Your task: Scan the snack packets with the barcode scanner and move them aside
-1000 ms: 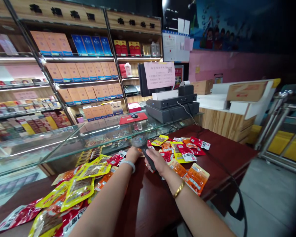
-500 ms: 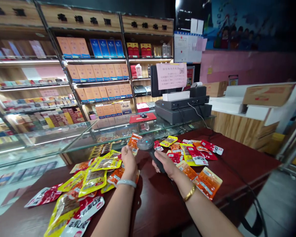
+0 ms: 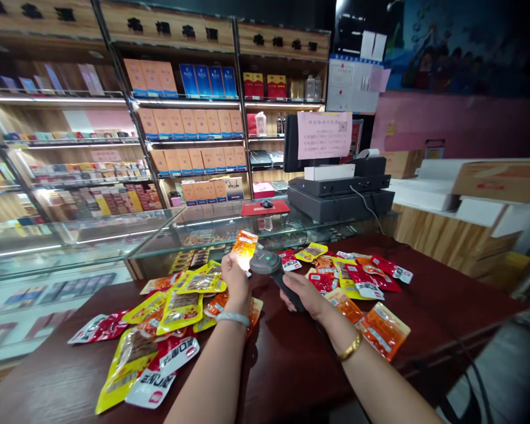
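Note:
My left hand (image 3: 235,278) is closed on an orange snack packet (image 3: 244,242), held upright above the table. Bright light from a barcode scanner (image 3: 267,262) falls on the packet's lower part. My right hand (image 3: 301,292) is wrapped round the scanner's dark handle, its head close to the packet and a green light showing on top. Left of my left hand lies a heap of yellow snack packets (image 3: 181,310), with red-and-white packets (image 3: 163,377) and orange ones among them. Beyond my right hand is another pile, with red packets (image 3: 365,282) and an orange packet (image 3: 384,331) nearer me.
The packets lie on a dark red table (image 3: 441,312). A glass display counter (image 3: 194,225) runs behind it. At the back stand a monitor with a pink paper (image 3: 324,136) and a cash drawer (image 3: 335,203). Shelves of boxes line the wall. A cardboard box (image 3: 501,179) is at right.
The scanner's light has come on and lights up the orange packet. The small light on its head went from blue to green. The whole view has shifted a little to the left.

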A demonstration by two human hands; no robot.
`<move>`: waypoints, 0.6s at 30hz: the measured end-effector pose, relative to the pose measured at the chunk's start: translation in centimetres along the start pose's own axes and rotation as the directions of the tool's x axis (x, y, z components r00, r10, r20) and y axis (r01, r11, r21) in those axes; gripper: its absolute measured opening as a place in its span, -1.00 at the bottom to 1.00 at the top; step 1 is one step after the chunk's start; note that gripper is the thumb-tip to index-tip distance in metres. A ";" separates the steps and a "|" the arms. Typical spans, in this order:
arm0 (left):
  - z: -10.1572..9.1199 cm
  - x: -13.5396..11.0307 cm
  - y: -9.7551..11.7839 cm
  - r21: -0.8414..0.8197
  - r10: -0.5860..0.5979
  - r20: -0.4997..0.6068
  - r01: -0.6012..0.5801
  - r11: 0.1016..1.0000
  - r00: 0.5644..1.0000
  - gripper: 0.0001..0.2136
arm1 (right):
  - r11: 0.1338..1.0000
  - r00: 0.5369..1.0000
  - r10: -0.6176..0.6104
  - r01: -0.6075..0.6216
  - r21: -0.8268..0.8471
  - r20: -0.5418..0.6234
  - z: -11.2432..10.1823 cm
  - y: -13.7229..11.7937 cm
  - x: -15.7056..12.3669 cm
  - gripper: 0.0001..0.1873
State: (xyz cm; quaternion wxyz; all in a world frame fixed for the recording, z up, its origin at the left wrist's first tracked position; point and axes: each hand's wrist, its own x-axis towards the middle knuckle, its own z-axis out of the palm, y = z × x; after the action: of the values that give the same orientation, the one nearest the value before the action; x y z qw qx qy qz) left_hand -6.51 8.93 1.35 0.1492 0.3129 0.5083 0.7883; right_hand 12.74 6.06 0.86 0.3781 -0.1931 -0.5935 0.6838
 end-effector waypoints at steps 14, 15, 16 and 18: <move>-4.2 4.1 4.8 0.528 0.479 -0.431 -0.217 0.821 0.764 -0.53 | 1.000 0.999 -0.001 0.002 0.016 -0.053 -0.1 -0.8 -0.1 -0.45; -4.0 3.8 5.1 0.563 0.549 -0.360 -0.293 0.772 0.755 -0.52 | 1.000 0.997 -0.007 0.009 0.022 -0.072 -0.2 -0.9 -0.1 -0.44; -3.6 3.4 5.2 0.581 0.596 -0.280 -0.361 0.729 0.753 -0.52 | 0.999 0.995 -0.015 0.018 0.029 -0.095 -0.3 -1.0 0.0 -0.44; -2.4 2.1 4.9 0.599 0.611 -0.109 -0.439 0.670 0.784 -0.57 | 0.998 0.988 -0.037 0.044 0.042 -0.152 -0.7 -1.1 0.1 -0.43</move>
State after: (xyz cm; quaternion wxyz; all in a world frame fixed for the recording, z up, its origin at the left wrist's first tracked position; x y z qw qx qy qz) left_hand -9.28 6.22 5.78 -0.2610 0.3525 0.6130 0.6572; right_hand 13.46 6.62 1.82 0.4400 -0.2236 -0.5513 0.6726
